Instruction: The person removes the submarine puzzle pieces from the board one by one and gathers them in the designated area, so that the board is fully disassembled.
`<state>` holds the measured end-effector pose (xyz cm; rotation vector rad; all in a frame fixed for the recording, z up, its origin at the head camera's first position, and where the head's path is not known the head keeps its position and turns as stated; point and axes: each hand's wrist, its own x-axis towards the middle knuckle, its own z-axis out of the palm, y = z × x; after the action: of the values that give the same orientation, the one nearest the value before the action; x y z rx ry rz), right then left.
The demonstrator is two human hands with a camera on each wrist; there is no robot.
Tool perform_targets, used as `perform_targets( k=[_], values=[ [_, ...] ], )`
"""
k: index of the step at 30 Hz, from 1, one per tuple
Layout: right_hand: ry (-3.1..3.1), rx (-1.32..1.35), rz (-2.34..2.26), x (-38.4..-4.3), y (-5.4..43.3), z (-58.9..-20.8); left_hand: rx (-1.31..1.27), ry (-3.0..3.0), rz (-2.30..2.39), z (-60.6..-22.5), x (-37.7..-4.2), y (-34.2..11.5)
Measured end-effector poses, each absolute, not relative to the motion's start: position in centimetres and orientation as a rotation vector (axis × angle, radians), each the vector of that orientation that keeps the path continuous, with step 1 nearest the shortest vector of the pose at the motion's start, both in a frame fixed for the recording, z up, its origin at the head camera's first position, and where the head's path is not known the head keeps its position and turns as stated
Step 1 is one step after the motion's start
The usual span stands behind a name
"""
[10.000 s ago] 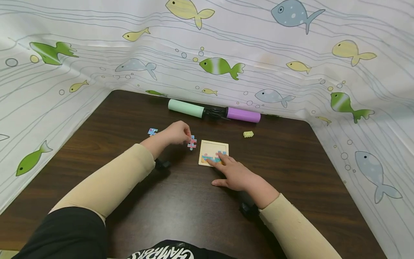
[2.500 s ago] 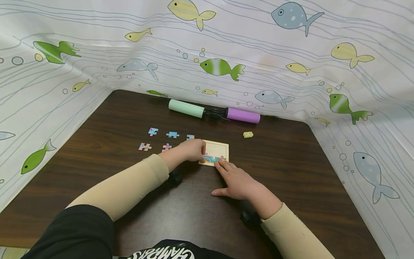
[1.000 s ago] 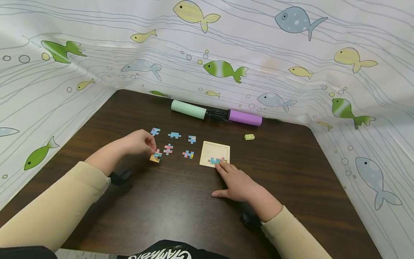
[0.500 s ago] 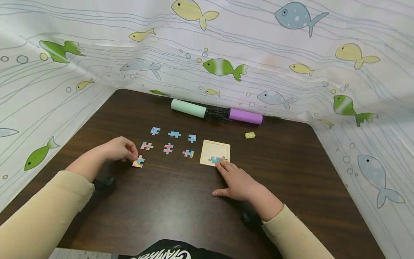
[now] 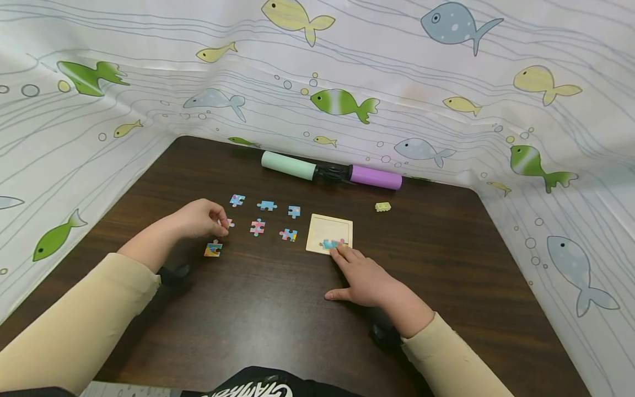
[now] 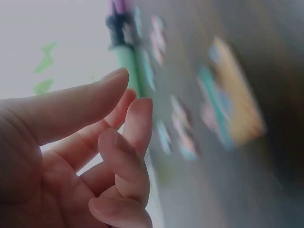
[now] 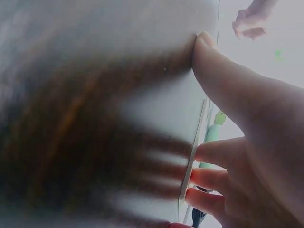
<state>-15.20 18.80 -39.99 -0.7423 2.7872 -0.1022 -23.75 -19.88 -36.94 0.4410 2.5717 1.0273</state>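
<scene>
My left hand (image 5: 200, 219) hovers at the left of the table, fingers loosely bent and holding nothing. Just in front of it lies an orange and teal jigsaw piece (image 5: 213, 250), large and blurred in the left wrist view. The hand partly covers a pink jigsaw piece (image 5: 230, 223). My right hand (image 5: 361, 277) rests its straight fingertips on the front edge of a square wooden puzzle tray (image 5: 324, 223), thumb apart on the table. Joined jigsaw pieces (image 5: 329, 244) lie along the tray's front, partly hidden by those fingers.
More loose pieces lie between hand and tray: a blue piece (image 5: 267, 205), a pink piece (image 5: 257, 226) and several others. A pale yellow toy brick (image 5: 382, 207) sits right of the tray. A rope-like item with green and purple handles (image 5: 376, 177) lies along the fish-patterned curtain.
My left hand has taken the orange and teal jigsaw piece from the tray, laid it at the table's left, let go and lifted slightly away. The right hand stays at the tray's edge.
</scene>
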Motion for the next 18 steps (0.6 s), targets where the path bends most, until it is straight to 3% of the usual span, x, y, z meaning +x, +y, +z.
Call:
perform_targets(
  k=[9,18],
  values=[
    [2.790,-0.762,-0.127,-15.3,18.7,-40.1,0.590,2.572,0.935,-35.6,-26.2,-13.1],
    [2.791,-0.759,-0.129,-15.4,18.9,-40.1,0.689,2.540,0.845,-36.7,-27.4,-5.1]
  ],
)
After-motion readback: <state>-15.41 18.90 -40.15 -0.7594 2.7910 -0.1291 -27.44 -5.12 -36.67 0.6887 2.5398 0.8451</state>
